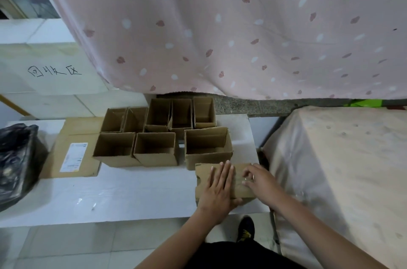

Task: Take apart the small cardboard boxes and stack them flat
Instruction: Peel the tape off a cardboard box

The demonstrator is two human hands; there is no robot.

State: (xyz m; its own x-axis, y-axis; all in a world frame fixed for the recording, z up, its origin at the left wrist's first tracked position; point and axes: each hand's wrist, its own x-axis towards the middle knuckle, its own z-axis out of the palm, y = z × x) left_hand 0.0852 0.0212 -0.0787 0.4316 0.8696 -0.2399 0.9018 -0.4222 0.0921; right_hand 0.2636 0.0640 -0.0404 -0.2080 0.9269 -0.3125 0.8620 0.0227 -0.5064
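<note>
A flattened brown cardboard box [203, 177] lies at the near right of the white table [132, 198]. My left hand [220, 189] presses flat on it with straight fingers. My right hand [259, 180] rests on its right part with fingers bent down onto the cardboard. Behind it stands an open box [208, 147], and several more open small boxes [154, 149] stand in two rows toward the back.
A large flat cardboard sheet with a white label [72, 154] lies at the table's left. A black plastic bag [17, 163] sits at the far left. A pink patterned curtain [220, 26] hangs behind. A cloth-covered block [341, 169] stands to the right.
</note>
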